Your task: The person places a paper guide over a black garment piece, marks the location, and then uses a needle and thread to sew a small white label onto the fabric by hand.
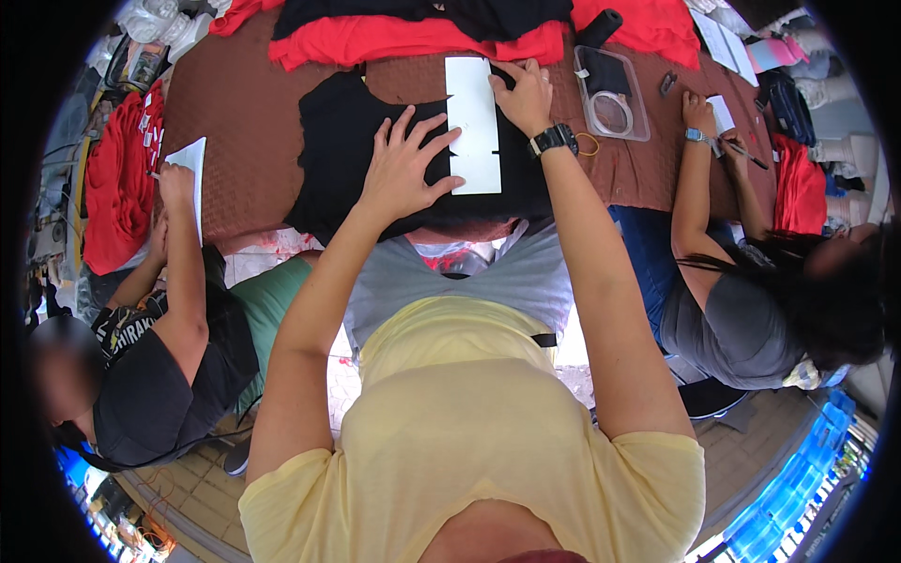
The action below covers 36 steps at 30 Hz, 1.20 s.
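A black cut garment piece [333, 159] lies flat on the brown-covered table in front of me. On top of it rests a long white card template [475, 141] with small dark notches at its edges, roughly upright in the view. My left hand [408, 164] is open, fingers spread over the black cloth, with fingertips and thumb touching the card's left edge. At the card's upper right edge my right hand [527, 98] presses down, index finger and thumb apart and the other fingers bent. A dark watch is on my right wrist.
Red and black cloth [418, 42] is piled along the far side. A clear plastic tray [612, 94] with a dark item and a pale ring-shaped roll sits to the right, near a black cylinder [601, 28]. People sit on both sides, each writing on white paper [190, 164].
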Each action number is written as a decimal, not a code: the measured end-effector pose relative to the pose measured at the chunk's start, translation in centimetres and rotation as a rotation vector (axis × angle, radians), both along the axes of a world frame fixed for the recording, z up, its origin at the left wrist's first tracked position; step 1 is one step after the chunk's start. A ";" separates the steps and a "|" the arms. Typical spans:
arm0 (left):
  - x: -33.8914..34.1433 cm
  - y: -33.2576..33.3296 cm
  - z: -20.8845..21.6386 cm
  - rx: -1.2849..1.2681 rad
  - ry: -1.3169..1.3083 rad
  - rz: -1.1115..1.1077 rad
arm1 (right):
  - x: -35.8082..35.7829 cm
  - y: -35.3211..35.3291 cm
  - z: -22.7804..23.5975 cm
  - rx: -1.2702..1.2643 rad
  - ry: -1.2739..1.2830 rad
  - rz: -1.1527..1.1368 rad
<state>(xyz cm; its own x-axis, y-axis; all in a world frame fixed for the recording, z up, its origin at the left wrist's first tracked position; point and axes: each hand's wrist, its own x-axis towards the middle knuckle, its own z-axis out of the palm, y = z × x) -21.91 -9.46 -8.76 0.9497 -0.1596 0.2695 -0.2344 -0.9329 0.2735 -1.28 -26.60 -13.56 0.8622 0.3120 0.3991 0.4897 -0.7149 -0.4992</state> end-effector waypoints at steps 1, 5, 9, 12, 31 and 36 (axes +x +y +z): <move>0.0 0.0 -0.1 -0.001 -0.001 -0.001 | 0.2 -0.1 0.1 0.007 0.027 0.015; -0.1 0.1 -0.1 -0.006 -0.001 -0.004 | 0.9 -0.5 0.7 0.004 0.132 0.051; -0.1 0.2 -0.2 -0.008 0.001 -0.005 | 0.9 -0.5 1.0 -0.009 0.171 0.054; 0.0 0.2 -0.2 -0.010 0.000 -0.008 | 0.8 -0.4 1.2 -0.022 0.177 0.045; 0.0 0.3 0.0 -0.037 0.004 -0.013 | 0.6 -0.4 1.1 -0.021 0.182 0.042; -0.1 0.2 0.1 -0.041 0.009 -0.013 | 0.6 -0.4 1.0 -0.034 0.179 0.037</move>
